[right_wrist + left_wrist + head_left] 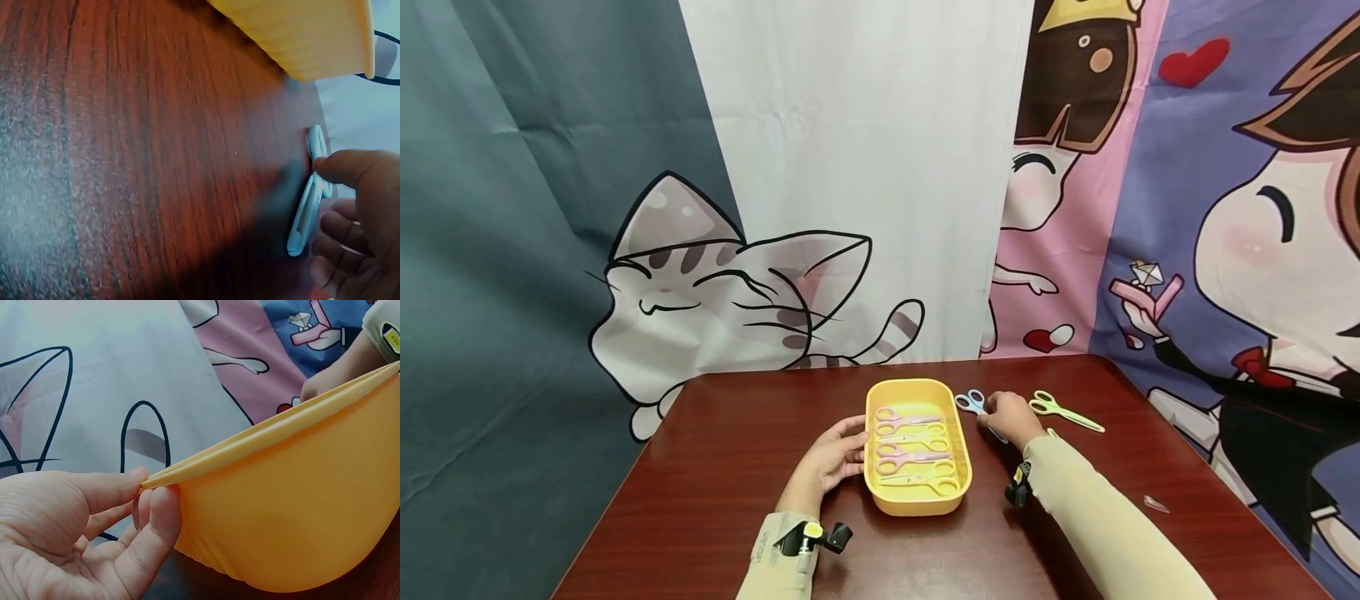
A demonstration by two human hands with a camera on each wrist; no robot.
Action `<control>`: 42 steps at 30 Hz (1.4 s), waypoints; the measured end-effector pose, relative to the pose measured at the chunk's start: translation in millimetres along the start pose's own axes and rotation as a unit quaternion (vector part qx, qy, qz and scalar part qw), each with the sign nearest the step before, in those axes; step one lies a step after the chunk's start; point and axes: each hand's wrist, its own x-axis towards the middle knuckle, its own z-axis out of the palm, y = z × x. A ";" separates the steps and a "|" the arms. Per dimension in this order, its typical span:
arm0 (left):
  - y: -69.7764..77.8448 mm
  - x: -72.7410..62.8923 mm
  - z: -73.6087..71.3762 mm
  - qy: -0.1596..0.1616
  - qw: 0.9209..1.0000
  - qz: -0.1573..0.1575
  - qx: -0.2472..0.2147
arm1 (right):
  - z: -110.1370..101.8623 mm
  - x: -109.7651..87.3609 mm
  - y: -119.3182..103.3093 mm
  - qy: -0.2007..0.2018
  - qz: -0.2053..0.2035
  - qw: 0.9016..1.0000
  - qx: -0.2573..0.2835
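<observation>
A yellow plastic tray point(917, 507) stands mid-table, with several pink and yellow scissors lying in a column inside it. My left hand point(833, 457) is at the tray's left side; in the left wrist view its thumb and finger pinch the yellow rim point(262, 439). Just right of the tray, a pair of blue scissors point(978, 408) is under my right hand point(1017, 418). The thumb presses on the blue scissors point(304, 219) near their middle in the right wrist view, while the other fingers curl beside them. Part of the blades is hidden by the hand.
Yellow-green scissors point(1060, 410) lie on the table right of my right hand. A small clear piece point(1156, 504) sits farther toward the right edge. Behind the dark red wooden table point(737, 417) hangs a cartoon-printed curtain point(865, 125).
</observation>
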 end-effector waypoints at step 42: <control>1.8 -3.1 0.2 -0.001 1.000 0.004 -0.004 | -37.8 35.1 -104.9 -0.047 -0.173 0.984 0.009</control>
